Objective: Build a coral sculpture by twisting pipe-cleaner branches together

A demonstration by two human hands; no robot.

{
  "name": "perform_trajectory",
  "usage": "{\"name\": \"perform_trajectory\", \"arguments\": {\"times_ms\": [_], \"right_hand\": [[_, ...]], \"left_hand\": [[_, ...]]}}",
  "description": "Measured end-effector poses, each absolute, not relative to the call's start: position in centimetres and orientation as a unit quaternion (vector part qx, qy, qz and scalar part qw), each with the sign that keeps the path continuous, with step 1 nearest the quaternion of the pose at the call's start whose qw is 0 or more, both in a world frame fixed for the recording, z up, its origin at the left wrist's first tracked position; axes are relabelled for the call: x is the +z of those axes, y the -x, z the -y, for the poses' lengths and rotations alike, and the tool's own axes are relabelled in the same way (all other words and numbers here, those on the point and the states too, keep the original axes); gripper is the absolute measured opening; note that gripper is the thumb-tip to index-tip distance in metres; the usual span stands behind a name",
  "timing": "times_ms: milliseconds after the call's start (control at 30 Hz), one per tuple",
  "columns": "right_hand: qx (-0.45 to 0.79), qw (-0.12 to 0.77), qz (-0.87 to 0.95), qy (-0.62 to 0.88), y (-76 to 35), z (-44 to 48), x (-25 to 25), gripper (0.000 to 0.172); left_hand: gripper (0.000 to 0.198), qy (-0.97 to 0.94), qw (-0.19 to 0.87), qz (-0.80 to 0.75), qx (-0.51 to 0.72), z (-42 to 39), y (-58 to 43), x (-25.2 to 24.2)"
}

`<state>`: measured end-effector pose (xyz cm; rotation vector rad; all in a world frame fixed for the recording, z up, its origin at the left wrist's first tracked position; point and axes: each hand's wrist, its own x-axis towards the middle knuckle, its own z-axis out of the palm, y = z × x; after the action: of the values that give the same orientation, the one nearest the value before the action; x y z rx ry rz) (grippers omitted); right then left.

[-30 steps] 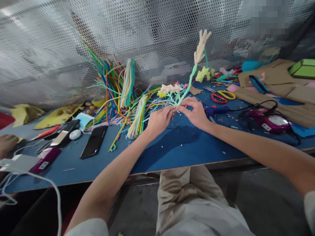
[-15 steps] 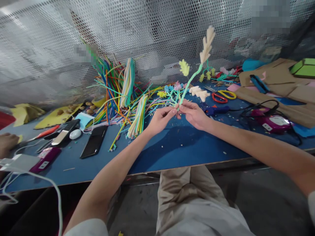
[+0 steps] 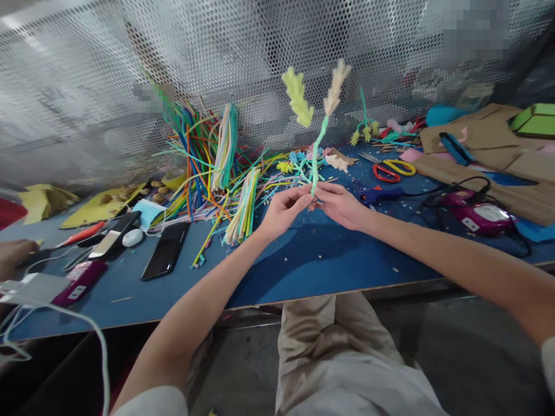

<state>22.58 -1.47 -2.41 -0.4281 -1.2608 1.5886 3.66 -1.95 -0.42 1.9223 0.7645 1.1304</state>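
Above the blue table [image 3: 312, 266] my left hand [image 3: 281, 212] and my right hand [image 3: 342, 203] meet, both pinched on the bottom of a green pipe-cleaner stem [image 3: 318, 151]. The stem stands nearly upright. At its top are a yellow-green fuzzy sprig [image 3: 297, 96] and a cream fuzzy sprig [image 3: 336, 85]. More small fuzzy flowers [image 3: 303, 157] lie on the table just behind my hands.
A heap of coloured pipe cleaners [image 3: 217, 167] spreads at the back centre before a perforated metal screen [image 3: 217, 63]. Phones [image 3: 167, 248], a mouse and cables lie left. Scissors [image 3: 392, 169], a glue gun [image 3: 379, 195], a purple device [image 3: 481, 216] and cardboard [image 3: 477, 150] lie right. Another person's hand [image 3: 13, 257] rests far left.
The stem has been turned between my fingers and swung from leaning right to nearly upright. The yellow-green sprig rose beside the cream one; my hands stayed in place.
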Motion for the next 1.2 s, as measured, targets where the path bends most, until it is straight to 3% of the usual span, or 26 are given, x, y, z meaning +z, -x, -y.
{"name": "perform_trajectory", "arguments": {"times_ms": [200,300,633,933,1200], "right_hand": [[0.569,0.577,0.505,0.296,-22.2,1.3,-2.7,0.037],[0.531,0.591,0.509,0.331,-22.2,1.2,-2.7,0.037],[0.403,0.602,0.602,0.335,-23.0,0.6,-2.5,0.033],[0.458,0.578,0.62,0.268,-23.4,0.2,-3.2,0.033],[0.465,0.539,0.655,0.253,-23.3,0.4,-2.8,0.038]], "left_hand": [[0.03,-0.834,0.067,-0.357,0.416,1.9,-3.5,-1.0],[0.027,-0.841,0.002,-0.363,0.401,1.7,-3.4,-1.4],[0.031,-0.848,0.126,-0.371,0.358,1.5,-3.2,-0.6],[0.046,-0.84,0.231,-0.34,0.355,2.0,-3.2,-0.1],[0.041,-0.867,0.163,-0.341,0.326,1.2,-2.7,-0.5]]}}
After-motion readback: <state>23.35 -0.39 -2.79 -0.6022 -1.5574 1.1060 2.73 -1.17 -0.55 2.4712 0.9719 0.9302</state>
